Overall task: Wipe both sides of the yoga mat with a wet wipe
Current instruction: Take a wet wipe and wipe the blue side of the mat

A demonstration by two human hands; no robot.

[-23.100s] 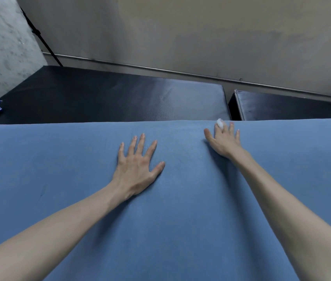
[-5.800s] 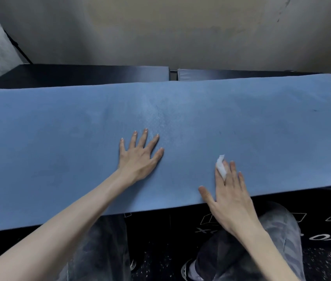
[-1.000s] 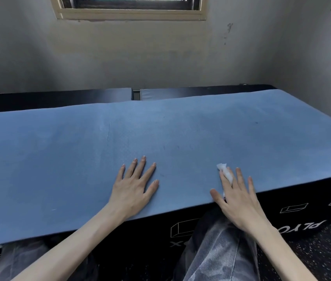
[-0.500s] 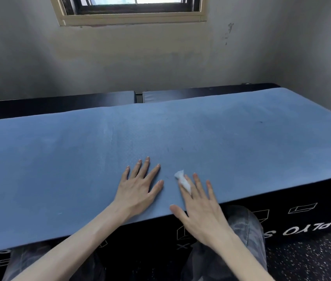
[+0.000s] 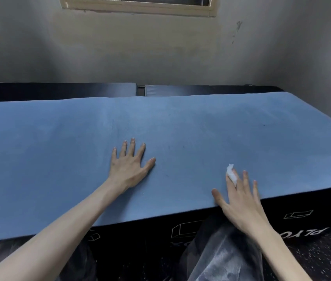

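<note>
Mat (image 5: 181,126): blue, spread flat over black boxes (image 5: 231,224), filling the width of the view.
Left hand (image 5: 129,165): flat, fingers spread, grasping nothing; keep it pressing so the mat does not creep.
Right hand (image 5: 239,201): at the near edge, fingers straight.
Wipe (image 5: 231,175): small white wad, seemingly tucked between two fingers.
Advice: stroke in overlapping lanes with even pressure, covering the edge.
</note>
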